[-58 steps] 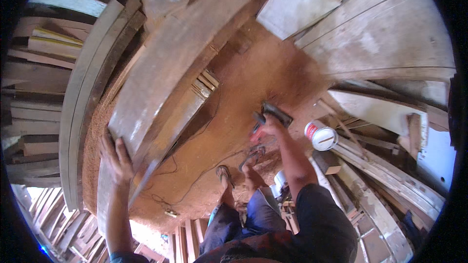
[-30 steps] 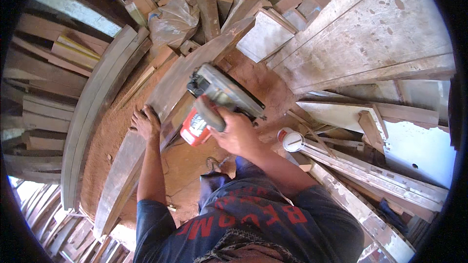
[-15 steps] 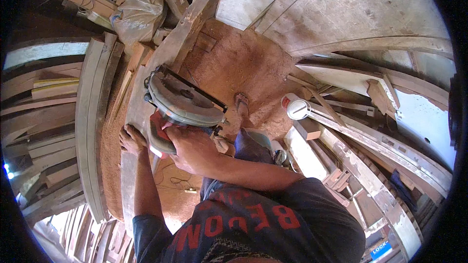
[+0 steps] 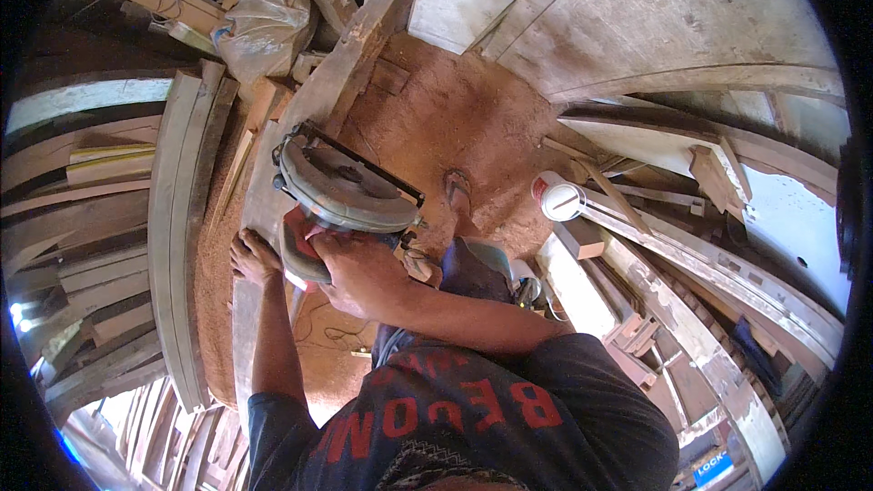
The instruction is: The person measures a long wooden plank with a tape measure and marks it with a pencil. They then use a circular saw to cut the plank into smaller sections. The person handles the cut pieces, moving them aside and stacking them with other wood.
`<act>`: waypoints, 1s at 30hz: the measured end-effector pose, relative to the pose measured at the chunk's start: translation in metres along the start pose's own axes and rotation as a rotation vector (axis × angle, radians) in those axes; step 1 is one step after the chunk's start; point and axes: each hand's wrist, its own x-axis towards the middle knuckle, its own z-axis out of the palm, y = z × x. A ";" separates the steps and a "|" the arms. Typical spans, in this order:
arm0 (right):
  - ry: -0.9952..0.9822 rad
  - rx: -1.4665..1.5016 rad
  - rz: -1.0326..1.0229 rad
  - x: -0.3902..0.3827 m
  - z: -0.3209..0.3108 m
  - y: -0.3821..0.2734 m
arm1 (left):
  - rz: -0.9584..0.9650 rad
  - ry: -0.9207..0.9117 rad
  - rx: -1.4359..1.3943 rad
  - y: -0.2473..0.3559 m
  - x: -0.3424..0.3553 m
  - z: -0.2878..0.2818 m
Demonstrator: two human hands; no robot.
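My right hand (image 4: 356, 271) is wrapped round the red and black handle of a circular saw (image 4: 341, 191). The saw has a dusty grey blade guard and rests on a long, thick wooden beam (image 4: 314, 114). Its blade's cutting edge is hidden from this angle. Just left of the saw's handle, my left hand (image 4: 256, 256) lies on the beam near its left edge, fingers extended and somewhat apart. The beam runs from the lower left up to the top middle.
Reddish sawdust covers the floor (image 4: 436, 109). Long boards (image 4: 177, 245) and stacked timber line the left. A plastic bag (image 4: 265, 27) lies among scraps at the upper left. A white bucket (image 4: 562, 202) stands right of my foot (image 4: 457, 189), beside planks and panels.
The view has shifted slightly, moving the surroundings a little to the right in the picture. Both hands keep their places on the saw and the beam.
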 end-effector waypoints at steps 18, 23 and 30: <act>-0.003 -0.088 0.072 0.012 0.008 -0.011 | -0.007 -0.017 -0.029 0.019 -0.011 -0.023; -0.023 -0.115 0.101 0.024 0.007 -0.017 | -0.016 -0.010 -0.042 0.020 -0.012 -0.025; 0.063 -0.086 0.046 0.035 0.018 -0.012 | 0.018 0.016 -0.052 0.019 -0.015 -0.023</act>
